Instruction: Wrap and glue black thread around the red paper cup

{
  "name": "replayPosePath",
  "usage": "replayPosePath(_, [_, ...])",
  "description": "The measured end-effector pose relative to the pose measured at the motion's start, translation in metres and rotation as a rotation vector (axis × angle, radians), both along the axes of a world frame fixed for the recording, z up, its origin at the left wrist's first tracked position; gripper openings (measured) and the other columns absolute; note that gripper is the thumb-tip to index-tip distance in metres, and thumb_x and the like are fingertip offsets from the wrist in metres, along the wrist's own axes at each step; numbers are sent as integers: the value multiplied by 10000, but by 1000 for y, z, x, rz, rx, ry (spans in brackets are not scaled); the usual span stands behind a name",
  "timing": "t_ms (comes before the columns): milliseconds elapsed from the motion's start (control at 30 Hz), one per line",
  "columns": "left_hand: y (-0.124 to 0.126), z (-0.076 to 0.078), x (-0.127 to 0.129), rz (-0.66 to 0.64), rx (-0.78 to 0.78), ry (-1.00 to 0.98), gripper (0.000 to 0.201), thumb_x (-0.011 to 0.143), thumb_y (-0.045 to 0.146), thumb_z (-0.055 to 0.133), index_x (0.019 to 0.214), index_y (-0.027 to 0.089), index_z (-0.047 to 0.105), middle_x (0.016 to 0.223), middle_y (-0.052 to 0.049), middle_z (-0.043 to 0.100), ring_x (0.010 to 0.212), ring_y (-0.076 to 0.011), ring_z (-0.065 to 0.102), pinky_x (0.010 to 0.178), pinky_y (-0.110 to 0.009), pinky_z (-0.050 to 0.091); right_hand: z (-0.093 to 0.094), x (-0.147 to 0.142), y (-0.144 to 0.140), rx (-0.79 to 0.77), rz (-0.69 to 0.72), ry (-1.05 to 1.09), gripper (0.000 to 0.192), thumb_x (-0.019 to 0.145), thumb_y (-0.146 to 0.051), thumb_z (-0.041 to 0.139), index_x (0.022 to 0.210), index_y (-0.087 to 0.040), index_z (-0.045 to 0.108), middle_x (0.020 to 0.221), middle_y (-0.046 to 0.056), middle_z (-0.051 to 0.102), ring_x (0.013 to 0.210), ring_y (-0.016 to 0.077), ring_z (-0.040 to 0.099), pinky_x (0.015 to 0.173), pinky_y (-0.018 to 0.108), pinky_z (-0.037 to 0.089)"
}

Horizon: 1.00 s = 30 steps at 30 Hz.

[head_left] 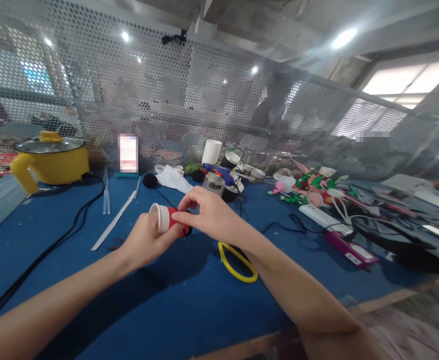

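A paper cup [163,218] with a white rim and a red section lies tipped on its side above the blue table, its mouth facing left. My left hand [144,240] grips it, fingers inside the mouth and thumb along the outside. Over the red part, my right hand [204,212] is closed in a pinch, its fingertips at the cup. A black yarn strand [166,199] runs from a black yarn ball [150,180] to these fingers. Some black shows near the cup's base, partly hidden by my hands.
A yellow ring [238,265] lies below my right wrist. Left stands a yellow electric pot [60,162] with a black cord; white strips [116,217] lie nearby. Behind are a blue glue gun [219,173] and stacked cups [212,151]. Right are craft flowers [309,187] and a power strip [349,250].
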<state>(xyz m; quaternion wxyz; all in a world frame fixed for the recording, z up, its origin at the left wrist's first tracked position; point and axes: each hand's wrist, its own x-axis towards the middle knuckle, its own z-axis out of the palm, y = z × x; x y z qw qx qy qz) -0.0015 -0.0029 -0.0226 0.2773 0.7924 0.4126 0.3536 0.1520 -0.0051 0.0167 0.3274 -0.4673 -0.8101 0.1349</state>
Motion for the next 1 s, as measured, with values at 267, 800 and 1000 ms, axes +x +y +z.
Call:
replayPosePath(267, [-4,2,-1,-84,79,91,205,754,284,450,661,149,573,525,21,488,460,-85,401,461,-205,315,-7,5,2,-126,10,84,73,729,-198,527,681,-149,552,760,10,509,694,102,484,637,233,390])
replayPosePath(800, [-10,6,5,-121,-338,-85,298,695,363,510,504,150,430,444,62,348,415,-50,281,391,-184,238,-16,13,16,-609,246,799,126,635,-260,652,667,-155,589,658,-19,596,626,69,513,629,216,379])
replayPosePath(1000, [-4,7,6,-27,-567,-261,313,634,392,582,491,135,474,430,44,425,399,-52,334,401,-188,252,-6,22,14,-377,153,794,118,673,-256,630,666,-156,568,583,-36,578,583,63,506,596,215,369])
